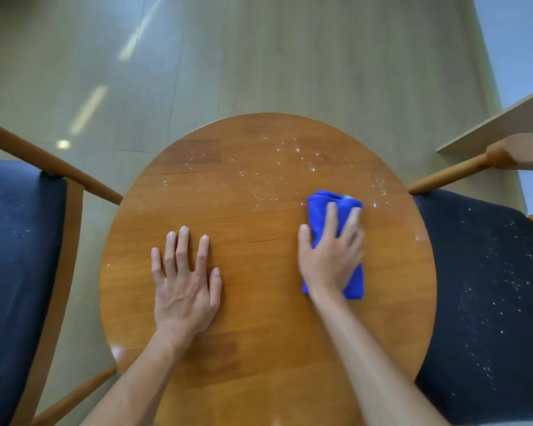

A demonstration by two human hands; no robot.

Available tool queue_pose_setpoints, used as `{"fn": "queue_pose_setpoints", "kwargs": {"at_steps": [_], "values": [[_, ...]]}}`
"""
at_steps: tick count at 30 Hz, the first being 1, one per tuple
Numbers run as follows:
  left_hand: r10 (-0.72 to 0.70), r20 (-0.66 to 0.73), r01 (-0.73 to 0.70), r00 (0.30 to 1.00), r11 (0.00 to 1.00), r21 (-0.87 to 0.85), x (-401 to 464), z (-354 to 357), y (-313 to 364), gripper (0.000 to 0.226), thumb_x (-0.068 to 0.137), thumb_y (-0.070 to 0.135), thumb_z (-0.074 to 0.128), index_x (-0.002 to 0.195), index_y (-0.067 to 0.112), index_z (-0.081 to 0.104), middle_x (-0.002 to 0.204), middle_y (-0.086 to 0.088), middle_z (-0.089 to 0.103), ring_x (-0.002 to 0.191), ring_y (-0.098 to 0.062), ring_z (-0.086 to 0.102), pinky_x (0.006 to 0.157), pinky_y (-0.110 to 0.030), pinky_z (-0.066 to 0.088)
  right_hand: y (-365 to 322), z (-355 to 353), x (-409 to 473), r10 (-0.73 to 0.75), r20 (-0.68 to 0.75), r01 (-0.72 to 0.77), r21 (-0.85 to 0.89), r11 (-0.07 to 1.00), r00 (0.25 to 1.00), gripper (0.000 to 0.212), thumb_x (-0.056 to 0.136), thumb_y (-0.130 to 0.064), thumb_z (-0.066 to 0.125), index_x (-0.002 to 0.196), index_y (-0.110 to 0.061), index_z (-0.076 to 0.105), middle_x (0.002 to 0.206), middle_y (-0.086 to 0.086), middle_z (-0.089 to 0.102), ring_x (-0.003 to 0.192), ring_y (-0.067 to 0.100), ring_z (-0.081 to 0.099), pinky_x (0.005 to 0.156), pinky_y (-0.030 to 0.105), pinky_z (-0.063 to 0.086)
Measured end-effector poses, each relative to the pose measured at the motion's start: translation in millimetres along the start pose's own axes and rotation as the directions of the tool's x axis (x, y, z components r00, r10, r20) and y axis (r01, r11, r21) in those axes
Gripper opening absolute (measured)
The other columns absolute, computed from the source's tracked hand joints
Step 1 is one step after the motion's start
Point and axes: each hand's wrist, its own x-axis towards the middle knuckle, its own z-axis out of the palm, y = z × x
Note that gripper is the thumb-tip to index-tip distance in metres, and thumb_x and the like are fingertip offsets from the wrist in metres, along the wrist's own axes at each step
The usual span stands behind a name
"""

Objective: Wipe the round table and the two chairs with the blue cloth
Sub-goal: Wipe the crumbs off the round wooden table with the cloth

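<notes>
Blue cloth [322,204], folded into a thick oblong pad of bright, plush fabric, lies on the right half of the round wooden bench [259,348], its long side running away from the person. The right hand [330,259] rests on top of it with fingers spread and nearly straight, pressing it flat against the wood; the fingertips are slightly blurred. The cloth's far end shows past the fingers, with a pale smudge at its top corner, and its near corners show at either side of the wrist. The left hand [183,287] lies palm down on the bare wood to the left, fingers extended and apart, holding nothing.

White specks [290,161] are scattered over the far part of the bench, just beyond and beside the cloth. The near part looks smooth and glossy, apart from a few pale flecks near its edges.

Left chair [16,256] and right chair [486,287], each with a dark padded seat and a wooden frame, stand against the bench on either side. The right seat is heavily dotted with white specks; the left seat shows a few.
</notes>
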Motion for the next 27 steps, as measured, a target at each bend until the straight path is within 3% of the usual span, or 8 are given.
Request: {"fn": "queue_pose_setpoints", "kwargs": {"at_steps": [5, 8, 10, 12, 16, 19, 22, 27], "values": [[-0.009, -0.029, 0.009, 1.0, 1.0, 0.0, -0.1, 2.1, 0.0, 0.061, 0.09, 0.041, 0.033, 0.142, 0.01, 0.042, 0.154, -0.02, 0.026, 0.143, -0.038, 0.021, 0.115, -0.059, 0.015, -27.9, 12.0, -64.7, -0.365, 0.069, 0.363, 0.043, 0.931, 0.929, 0.055, 0.089, -0.041, 0.055, 0.14, -0.022, 0.047, 0.152, 0.018, 0.033, 0.13, 0.04, 0.043, 0.095, 0.047, 0.044], [-0.008, -0.05, 0.008, 0.999, 1.0, -0.01, -0.9, 4.3, -0.9, 0.06, 0.09, 0.041, 0.033, 0.141, 0.011, 0.043, 0.154, -0.018, 0.026, 0.143, -0.037, 0.021, 0.115, -0.057, 0.015, 7.2, 6.7, -69.6, -0.641, 0.107, 0.629, 0.128, 0.767, 0.76, 0.054, 0.085, -0.029, 0.061, 0.138, -0.023, 0.05, 0.151, 0.017, 0.034, 0.133, 0.038, 0.042, 0.097, 0.045, 0.044], [-0.012, -0.049, 0.012, 0.999, 1.0, -0.017, -0.8, 4.9, -2.0, 0.061, 0.09, 0.042, 0.032, 0.142, 0.012, 0.042, 0.154, -0.017, 0.025, 0.144, -0.035, 0.019, 0.117, -0.056, 0.012, 41.2, -2.5, -44.0, -0.714, 0.112, 0.699, 0.149, 0.7, 0.691, 0.053, 0.082, -0.023, 0.066, 0.134, -0.021, 0.055, 0.149, 0.016, 0.038, 0.13, 0.037, 0.045, 0.097, 0.044, 0.045], [-0.008, -0.04, 0.008, 0.999, 1.0, -0.012, -0.4, 5.2, -2.0, 0.062, 0.09, 0.044, 0.031, 0.142, 0.013, 0.041, 0.155, -0.016, 0.023, 0.145, -0.035, 0.018, 0.117, -0.055, 0.01, 77.8, -13.9, -6.9, -0.627, 0.103, 0.62, 0.096, 0.779, 0.772, 0.055, 0.081, -0.02, 0.07, 0.134, -0.017, 0.056, 0.148, 0.018, 0.039, 0.129, 0.039, 0.046, 0.099, 0.047, 0.044], [-0.021, -0.031, 0.02, 0.999, 1.0, -0.021, 0.5, 2.3, 0.3, 0.063, 0.089, 0.044, 0.031, 0.142, 0.012, 0.041, 0.155, -0.017, 0.023, 0.145, -0.035, 0.017, 0.117, -0.055, 0.009, 143.8, -42.1, 51.4, -0.165, 0.062, 0.167, -0.03, 0.986, 0.984, 0.057, 0.089, -0.022, 0.062, 0.142, -0.015, 0.043, 0.154, 0.017, 0.027, 0.131, 0.04, 0.037, 0.102, 0.054, 0.037], [-0.027, -0.03, 0.026, 0.999, 0.999, -0.022, 0.9, -0.8, 2.1, 0.063, 0.089, 0.043, 0.031, 0.141, 0.01, 0.043, 0.153, -0.019, 0.025, 0.144, -0.037, 0.019, 0.116, -0.056, 0.011, 172.5, -49.0, 66.1, 0.134, 0.014, -0.133, -0.041, 0.99, 0.991, 0.055, 0.094, -0.025, 0.053, 0.145, -0.016, 0.034, 0.153, 0.016, 0.026, 0.129, 0.042, 0.036, 0.103, 0.056, 0.033], [-0.026, -0.035, 0.025, 0.999, 0.999, -0.027, 1.8, -2.3, 2.9, 0.063, 0.088, 0.042, 0.032, 0.141, 0.009, 0.043, 0.153, -0.02, 0.025, 0.143, -0.038, 0.02, 0.116, -0.057, 0.011, 164.2, -44.1, 57.8, 0.4, -0.052, -0.398, 0.04, 0.916, 0.915, 0.054, 0.095, -0.023, 0.052, 0.145, -0.016, 0.034, 0.151, 0.018, 0.029, 0.123, 0.047, 0.039, 0.101, 0.055, 0.031], [-0.022, -0.041, 0.021, 0.999, 1.0, -0.019, 1.3, 1.4, 2.3, 0.063, 0.088, 0.042, 0.032, 0.141, 0.009, 0.042, 0.153, -0.02, 0.024, 0.143, -0.039, 0.02, 0.116, -0.057, 0.01, 90.2, -22.2, 27.6, 0.235, -0.087, -0.236, -0.002, 0.972, 0.968, 0.053, 0.09, -0.022, 0.059, 0.14, -0.013, 0.044, 0.151, 0.022, 0.03, 0.124, 0.046, 0.039, 0.094, 0.053, 0.034]]}}
